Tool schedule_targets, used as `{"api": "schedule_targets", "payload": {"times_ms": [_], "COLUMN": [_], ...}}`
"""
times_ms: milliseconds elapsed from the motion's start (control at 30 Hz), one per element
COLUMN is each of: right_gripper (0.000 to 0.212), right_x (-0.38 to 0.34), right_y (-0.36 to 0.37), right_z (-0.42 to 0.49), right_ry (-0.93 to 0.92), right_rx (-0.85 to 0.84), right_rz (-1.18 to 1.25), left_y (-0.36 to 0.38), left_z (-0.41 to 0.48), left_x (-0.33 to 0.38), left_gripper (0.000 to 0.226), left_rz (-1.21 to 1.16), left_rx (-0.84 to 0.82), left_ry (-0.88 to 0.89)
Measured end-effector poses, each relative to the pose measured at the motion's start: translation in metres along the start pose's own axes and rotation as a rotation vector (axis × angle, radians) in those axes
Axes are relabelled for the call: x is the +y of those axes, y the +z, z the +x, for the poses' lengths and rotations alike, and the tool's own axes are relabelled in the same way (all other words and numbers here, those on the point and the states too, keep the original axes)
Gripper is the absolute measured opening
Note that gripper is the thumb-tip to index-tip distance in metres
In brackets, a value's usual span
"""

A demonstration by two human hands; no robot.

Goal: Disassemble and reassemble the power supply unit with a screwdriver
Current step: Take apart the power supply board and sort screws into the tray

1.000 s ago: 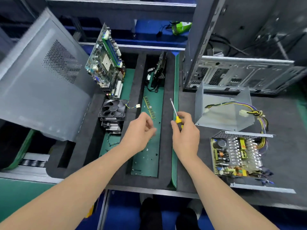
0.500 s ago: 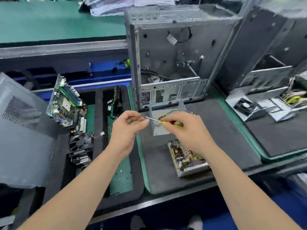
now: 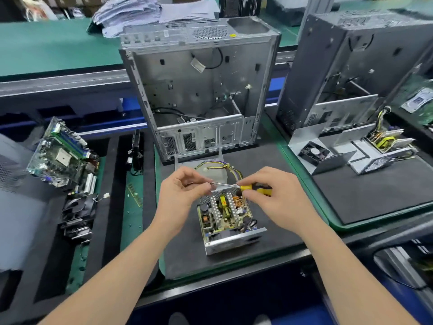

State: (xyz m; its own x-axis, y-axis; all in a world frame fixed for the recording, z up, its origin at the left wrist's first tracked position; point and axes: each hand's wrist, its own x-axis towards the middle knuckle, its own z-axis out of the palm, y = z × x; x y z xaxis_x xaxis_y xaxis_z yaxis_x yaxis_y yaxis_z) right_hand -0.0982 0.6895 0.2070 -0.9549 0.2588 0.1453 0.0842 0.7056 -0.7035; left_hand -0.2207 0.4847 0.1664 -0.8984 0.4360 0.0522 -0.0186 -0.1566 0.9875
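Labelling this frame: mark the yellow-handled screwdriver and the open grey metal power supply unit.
Yellow-handled screwdriver (image 3: 246, 187): head view, yellow handle.
Open grey metal power supply unit (image 3: 235, 241): head view, front wall.

Your power supply unit (image 3: 228, 219) sits open, board exposed, near centre; your yellow-handled screwdriver (image 3: 246, 186) hangs level just above.

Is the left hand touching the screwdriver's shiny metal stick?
Touching. The head view shows the left hand pinching the end of the screwdriver shaft; the right hand grips its yellow handle.
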Motion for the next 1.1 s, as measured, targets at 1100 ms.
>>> {"api": "schedule_targets", "payload": {"times_ms": [1100], "right_gripper": [0.019], "right_x": [0.109], "right_y": [-0.052], "right_z": [0.048], "right_ry": [0.276], "right_rx": [-0.063], "right_rz": [0.511], "left_y": [0.077], "left_z": [0.059], "left_x": [-0.04], "left_gripper": [0.018], "left_rz": [0.714], "left_rx": [-0.163], "left_ry": [0.252]}}
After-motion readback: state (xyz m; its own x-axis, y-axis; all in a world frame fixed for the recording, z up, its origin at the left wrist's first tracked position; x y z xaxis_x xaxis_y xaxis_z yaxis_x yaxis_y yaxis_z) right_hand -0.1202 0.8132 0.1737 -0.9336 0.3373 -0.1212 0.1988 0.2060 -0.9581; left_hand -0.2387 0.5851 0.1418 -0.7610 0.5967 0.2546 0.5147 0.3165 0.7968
